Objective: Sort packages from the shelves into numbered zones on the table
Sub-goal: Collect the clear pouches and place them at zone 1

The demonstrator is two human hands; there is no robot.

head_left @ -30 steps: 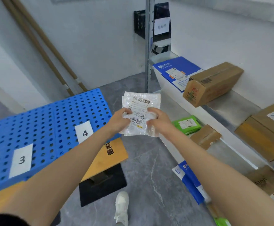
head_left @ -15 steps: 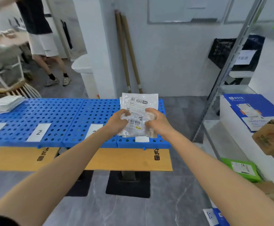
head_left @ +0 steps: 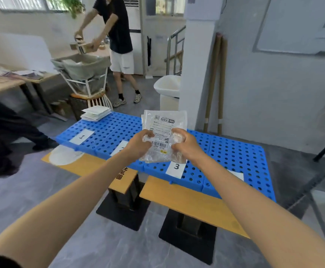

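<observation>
I hold a clear plastic package (head_left: 164,120) with a white shipping label upright in front of me, above the blue perforated table top (head_left: 235,157). My left hand (head_left: 139,145) grips its lower left edge and my right hand (head_left: 184,147) grips its lower right edge. White zone labels lie on the blue top: label 1 (head_left: 81,136) at the left, label 3 (head_left: 176,168) just below the package. Another label (head_left: 120,148) is partly hidden by my left hand, and a fourth (head_left: 237,176) by my right forearm.
A stack of white envelopes (head_left: 96,114) lies at the far left corner of the blue top. The blue top rests on wooden tables with black bases (head_left: 186,235). A person (head_left: 117,35) handles a box behind. Cardboard tubes (head_left: 216,84) lean on the wall; another person's dark legs (head_left: 1,132) stand left.
My view has swung left from the shelves to the blue table. Both hands keep holding the package, which now hangs over the table between zones 2 and 3.
</observation>
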